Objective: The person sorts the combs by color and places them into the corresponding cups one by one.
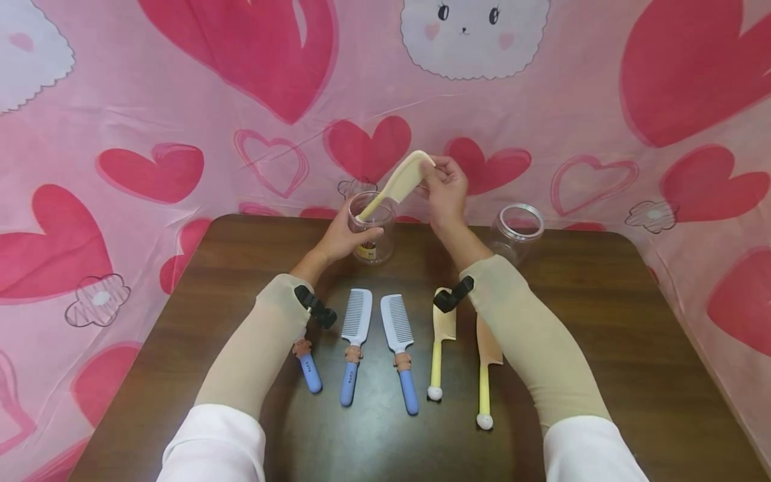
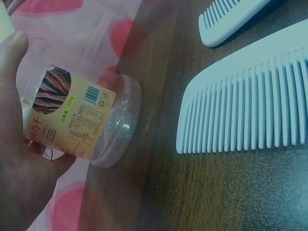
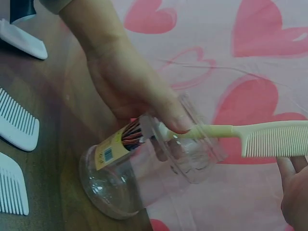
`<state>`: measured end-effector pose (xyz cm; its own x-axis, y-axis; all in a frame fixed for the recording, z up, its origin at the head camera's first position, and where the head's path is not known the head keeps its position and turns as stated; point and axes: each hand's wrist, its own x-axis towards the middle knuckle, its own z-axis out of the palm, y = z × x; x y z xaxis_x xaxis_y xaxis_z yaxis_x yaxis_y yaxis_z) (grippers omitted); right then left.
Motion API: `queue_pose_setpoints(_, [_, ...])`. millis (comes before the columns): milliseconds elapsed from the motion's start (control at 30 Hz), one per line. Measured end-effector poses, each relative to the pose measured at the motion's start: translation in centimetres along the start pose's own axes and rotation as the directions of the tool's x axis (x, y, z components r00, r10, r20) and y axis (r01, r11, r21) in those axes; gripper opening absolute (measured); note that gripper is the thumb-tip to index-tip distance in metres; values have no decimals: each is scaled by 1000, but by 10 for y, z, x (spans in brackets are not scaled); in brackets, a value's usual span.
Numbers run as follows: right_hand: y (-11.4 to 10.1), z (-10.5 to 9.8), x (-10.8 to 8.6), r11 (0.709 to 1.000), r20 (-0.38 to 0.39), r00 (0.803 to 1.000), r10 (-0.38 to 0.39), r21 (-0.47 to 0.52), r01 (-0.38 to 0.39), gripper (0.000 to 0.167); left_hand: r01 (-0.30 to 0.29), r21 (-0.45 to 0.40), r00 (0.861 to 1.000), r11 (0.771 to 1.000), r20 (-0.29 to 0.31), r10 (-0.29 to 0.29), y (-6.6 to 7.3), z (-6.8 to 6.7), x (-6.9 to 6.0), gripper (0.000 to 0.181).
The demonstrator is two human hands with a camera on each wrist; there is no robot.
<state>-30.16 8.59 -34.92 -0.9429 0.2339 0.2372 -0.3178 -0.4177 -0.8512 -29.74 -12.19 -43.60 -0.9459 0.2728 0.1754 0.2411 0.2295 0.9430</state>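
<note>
My left hand (image 1: 343, 239) grips a clear plastic jar (image 1: 383, 249) by its side near the far edge of the table. A printed label (image 2: 82, 113) on the jar shows in the left wrist view. My right hand (image 1: 450, 194) pinches a pale yellow comb (image 1: 405, 179) by the far end of its toothed part. The comb slants down to the left, with its handle (image 3: 216, 131) inside the jar's mouth. Whether the jar's base touches the table cannot be made out.
A second clear jar (image 1: 521, 231) stands at the back right. Three blue combs (image 1: 357, 314) lie left of centre, one partly under my left arm. Two yellow-handled combs (image 1: 436, 361) lie to the right, partly covered by my right arm. A heart-patterned cloth (image 1: 271, 161) hangs behind the table (image 1: 602, 321).
</note>
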Motion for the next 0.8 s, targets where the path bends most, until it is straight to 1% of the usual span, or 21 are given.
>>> queue_pose_setpoints(67, [4, 1, -1, 1000, 7, 1000, -7, -14, 7, 18, 2, 0, 1000, 1000, 3, -2, 1, 0, 0, 81])
queue_pose_setpoints(200, [11, 6, -1, 1000, 10, 1000, -8, -10, 8, 17, 2, 4, 1000, 1000, 1, -2, 1, 0, 1, 82])
queue_pose_setpoints(367, [14, 11, -2, 999, -4, 1000, -9, -42, 9, 14, 24, 30, 1000, 999, -13, -23, 0, 0, 1, 84])
queue_pose_setpoints(567, [15, 14, -4, 996, -12, 1000, 5, -87, -6, 3, 40, 46, 999, 998, -17, -39, 3, 0, -1, 83])
queue_pose_setpoints(667, [15, 13, -6, 993, -3, 1000, 25, -114, -25, 14, 46, 43, 999, 998, -15, -46, 3, 0, -1, 84])
queue_pose_setpoints(800, [16, 9, -7, 988, 32, 998, 52, -146, -47, 29, 51, 49, 999, 997, -12, -51, 3, 0, -1, 86])
